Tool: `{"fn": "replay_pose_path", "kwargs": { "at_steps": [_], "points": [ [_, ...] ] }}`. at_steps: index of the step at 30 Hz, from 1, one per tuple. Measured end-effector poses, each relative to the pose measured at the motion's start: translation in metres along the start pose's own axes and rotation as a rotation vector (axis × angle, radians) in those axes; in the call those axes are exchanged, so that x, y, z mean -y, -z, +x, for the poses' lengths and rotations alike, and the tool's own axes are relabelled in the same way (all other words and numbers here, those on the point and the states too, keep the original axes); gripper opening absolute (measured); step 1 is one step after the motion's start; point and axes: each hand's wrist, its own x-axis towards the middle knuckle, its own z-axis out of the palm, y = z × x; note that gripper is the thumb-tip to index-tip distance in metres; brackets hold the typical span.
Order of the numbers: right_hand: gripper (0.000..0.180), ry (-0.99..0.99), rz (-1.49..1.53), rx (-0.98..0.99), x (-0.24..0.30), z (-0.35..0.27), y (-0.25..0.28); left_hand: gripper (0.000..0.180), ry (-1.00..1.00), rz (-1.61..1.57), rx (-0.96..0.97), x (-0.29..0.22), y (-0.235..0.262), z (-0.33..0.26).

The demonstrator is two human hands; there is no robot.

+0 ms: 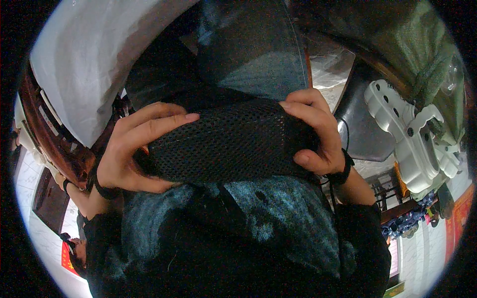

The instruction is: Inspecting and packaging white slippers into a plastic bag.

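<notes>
- We hold a black mesh fabric piece (231, 141) between both hands, close under the camera and above our lap, so it fills the middle of the view
- Our left hand (131, 149) is clamped on the left end of the mesh, fingers laid flat over the top and the thumb tucked beneath, which keeps that end spread rather than bunched
- Our right hand (315, 131) is clamped on the right end, fingers curled over the upper edge and the thumb pressing the front face; the two hands sit well apart with the mesh stretched taut between them
- The grip at both ends looks meant to hold the piece open and flat; whether it is a pouch, a cap or a folded cloth we cannot tell
- Each wrist carries a dark band, the one on the right wrist (343, 171) with a thin cord running off it
- Behind the mesh lies blue denim (263, 54), and to the upper left a large white sheet (99, 54) drapes over a dark wooden frame
- To the right a pair of white perforated clogs (410, 136) rests sole to sole near a dark seat
- Red panels sit at the lower left rim (66, 256) and the far right rim (459, 211), rectangular, too small for us to make out further
</notes>
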Motion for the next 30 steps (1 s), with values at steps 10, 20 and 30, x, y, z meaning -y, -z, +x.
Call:
{"fn": "replay_pose_path", "kwargs": {
  "at_steps": [10, 20, 30],
  "points": [
    [0.07, 0.022, -0.007, -0.017, 0.0, 0.0007, 0.0002, 0.08, 0.003, -0.018, 0.012, 0.002, 0.0007, 0.0017],
    [0.071, -0.003, 0.005, 0.002, -0.0011, 0.0001, 0.0, 0.079, 0.014, 0.003, -0.006, -0.0013, -0.0002, 0.0017],
    [0.071, 0.007, 0.008, -0.011, -0.0018, 0.0007, -0.0006, 0.079, -0.001, -0.002, -0.005, 0.0026, -0.0009, 0.0014]
  ]
}}
